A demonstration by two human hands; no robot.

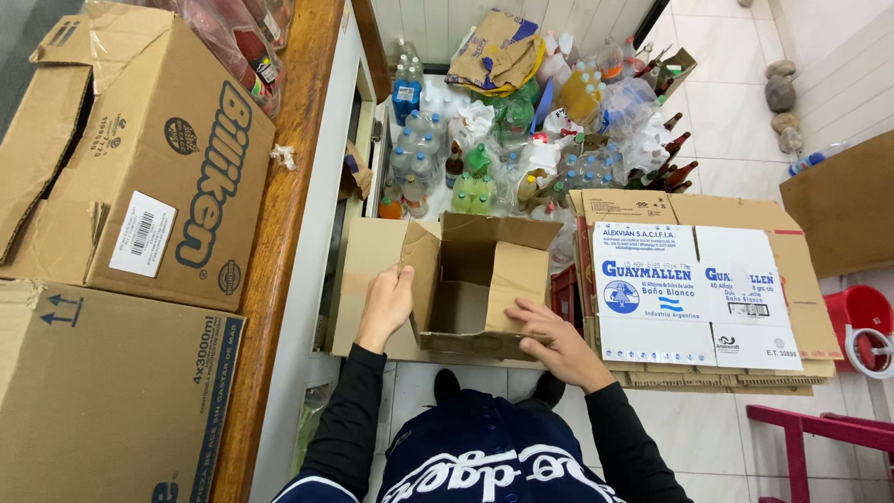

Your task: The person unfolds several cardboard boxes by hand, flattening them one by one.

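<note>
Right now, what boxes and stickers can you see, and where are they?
Open box: middle, plain brown, between left hand and right hand.
Big box: left counter, brown, blue print.
Sticker: on it, white rectangle, black bars.
Flat boxes: right stack, white and blue.

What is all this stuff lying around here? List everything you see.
Open cardboard box: one, brown, centre, held by both hands.
Flattened cartons: a stack, brown and white, right.
Large boxes: two, brown, on wooden counter, left.
Bottles: many, mixed colours, floor beyond.
Bucket: one, red, far right.
Stones: several, grey, top right.
Left hand: on box's left flap.
Right hand: on box's right side.
</note>
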